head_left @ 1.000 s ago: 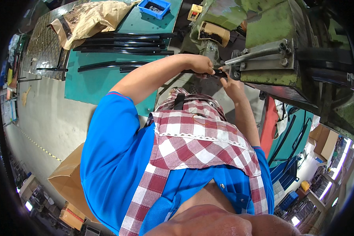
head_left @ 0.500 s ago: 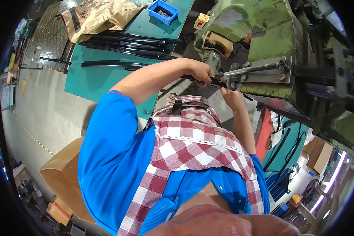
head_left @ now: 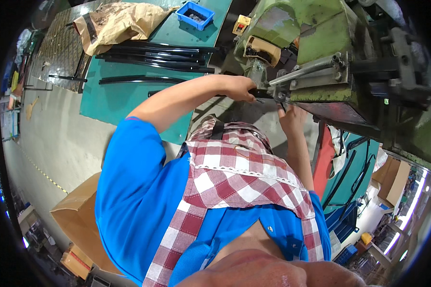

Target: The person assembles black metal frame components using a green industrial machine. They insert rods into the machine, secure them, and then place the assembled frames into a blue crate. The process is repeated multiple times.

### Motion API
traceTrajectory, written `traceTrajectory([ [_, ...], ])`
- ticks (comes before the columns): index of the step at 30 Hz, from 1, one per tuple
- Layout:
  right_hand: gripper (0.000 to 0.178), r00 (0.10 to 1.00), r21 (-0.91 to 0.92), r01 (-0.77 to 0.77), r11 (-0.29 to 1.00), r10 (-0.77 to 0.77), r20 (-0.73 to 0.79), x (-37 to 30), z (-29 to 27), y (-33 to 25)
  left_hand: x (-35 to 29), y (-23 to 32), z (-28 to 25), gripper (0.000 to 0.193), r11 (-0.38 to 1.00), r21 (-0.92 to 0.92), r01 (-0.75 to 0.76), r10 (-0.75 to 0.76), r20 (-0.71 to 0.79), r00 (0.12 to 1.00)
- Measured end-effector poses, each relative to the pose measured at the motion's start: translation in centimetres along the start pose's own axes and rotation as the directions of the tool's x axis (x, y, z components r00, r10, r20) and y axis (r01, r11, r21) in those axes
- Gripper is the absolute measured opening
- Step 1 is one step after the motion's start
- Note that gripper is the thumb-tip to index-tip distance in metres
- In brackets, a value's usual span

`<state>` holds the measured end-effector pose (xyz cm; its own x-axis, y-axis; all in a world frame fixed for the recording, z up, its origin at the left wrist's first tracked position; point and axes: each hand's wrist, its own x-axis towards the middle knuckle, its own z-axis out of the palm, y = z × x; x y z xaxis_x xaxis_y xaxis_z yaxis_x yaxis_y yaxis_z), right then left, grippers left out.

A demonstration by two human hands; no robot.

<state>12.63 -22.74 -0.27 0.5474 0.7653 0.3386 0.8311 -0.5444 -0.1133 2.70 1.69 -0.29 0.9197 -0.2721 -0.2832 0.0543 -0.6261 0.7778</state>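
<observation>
My left hand [head_left: 242, 88] is closed around a long, glossy black bar [head_left: 262, 93]. The bar reaches into the metal fixture [head_left: 279, 91] on the front of a green machine [head_left: 321, 52]; its other end shows to the left, beyond my forearm. Just below the fixture, my right hand [head_left: 293, 118] is raised close to the machine's lower edge. One digit points up beside a small dark piece there; the other fingers are shaded and blurred, so their grip is unclear.
More black bars [head_left: 153, 57] lie on a green table [head_left: 93, 103] with crumpled brown paper [head_left: 124, 24] and a blue bin [head_left: 195, 15] of small dark parts. An open box [head_left: 262, 50] of dark pieces sits by the machine. A cardboard box [head_left: 79, 215] stands behind at left.
The bar has shifted, its left end now showing lower beyond my forearm. My left hand has moved slightly left, and my right hand slightly right, beneath the machine's edge.
</observation>
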Motion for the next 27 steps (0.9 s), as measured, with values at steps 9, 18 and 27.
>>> traceTrajectory([
  [9,0.037,0.949,0.373,-0.312,0.874,0.302,0.086,-9.2,0.4,3.2,-1.3,4.4,2.0,0.043,0.973,-0.213,-0.084,0.069,-0.075,0.995],
  [18,0.027,0.467,0.434,-0.869,0.239,0.102,0.878,-13.1,-5.8,10.3,2.5,3.2,8.3,0.045,0.977,-0.112,0.181,-0.201,-0.202,0.958],
  [27,0.017,0.725,0.708,-0.682,0.181,0.045,0.687,-6.6,-14.6,7.9,3.0,-2.9,12.1,0.039,0.954,0.024,0.299,-0.299,-0.033,0.954],
])
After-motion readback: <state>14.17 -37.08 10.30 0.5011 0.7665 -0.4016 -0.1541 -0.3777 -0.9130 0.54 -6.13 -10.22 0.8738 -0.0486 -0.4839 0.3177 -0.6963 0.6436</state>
